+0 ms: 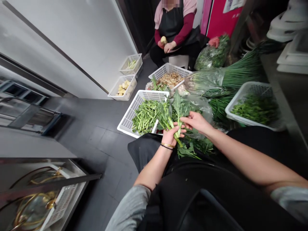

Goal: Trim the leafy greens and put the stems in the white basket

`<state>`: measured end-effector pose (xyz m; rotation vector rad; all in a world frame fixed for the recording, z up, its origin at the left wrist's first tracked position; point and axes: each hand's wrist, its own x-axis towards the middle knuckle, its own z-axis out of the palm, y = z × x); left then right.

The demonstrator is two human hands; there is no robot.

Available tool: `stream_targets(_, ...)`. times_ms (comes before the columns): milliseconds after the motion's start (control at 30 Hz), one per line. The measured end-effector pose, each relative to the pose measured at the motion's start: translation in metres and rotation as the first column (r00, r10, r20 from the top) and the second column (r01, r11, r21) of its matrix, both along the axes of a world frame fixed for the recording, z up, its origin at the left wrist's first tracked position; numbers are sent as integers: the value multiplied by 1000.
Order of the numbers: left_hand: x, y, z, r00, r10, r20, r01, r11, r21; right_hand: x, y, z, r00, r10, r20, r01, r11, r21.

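Grey floor (96,138), leafy stalks (178,107) in left hand (170,135), right hand (196,122) touching

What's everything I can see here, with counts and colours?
leafy stalks: one bunch, green, in the left hand
stem basket: one, white, floor ahead, holding cut green stems
peelings basket: one, white, farther back
wall baskets: two, white, by the wall
greens basket: one, white, right
long thin greens: one bundle, green, right
co-worker: one, black apron, seated opposite
left hand: one, bare, grips the stalks
right hand: one, bare, fingertips on one stalk
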<state>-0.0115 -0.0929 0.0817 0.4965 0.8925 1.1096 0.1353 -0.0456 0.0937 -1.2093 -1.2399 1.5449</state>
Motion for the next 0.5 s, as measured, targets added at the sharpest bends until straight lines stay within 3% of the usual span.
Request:
stream_targets(67,-1,0,-1,998,-6,58,8,999,-35,1,1,0,996,78,48,-77,997,-30)
stream_targets(167,-4,0,-1,975,-118,186,147,978,-148,4,2,-1,983,168,78,-167,986,-23)
stream_targets(233,-3,0,-2,967,-136,216,175,969,-176,4,-1,-1,952,175,253,-191,981,42)
stream_targets(300,0,-1,-3,983,-46,176,78,980,-183,2,-8,-2,872,33,489,-168,957,235)
stream_targets(400,9,-3,-5,990,134,49,-124,977,-172,2,-21,-4,806,-158,571,-232,802,550)
stream_targets(433,11,-3,-5,987,161,14,-157,975,-156,3,-25,-4,818,-161,552,-237,779,580)
stream_targets(500,14,-1,-5,982,187,-14,-187,974,-128,3,-35,-4,841,-162,516,-192,802,566)
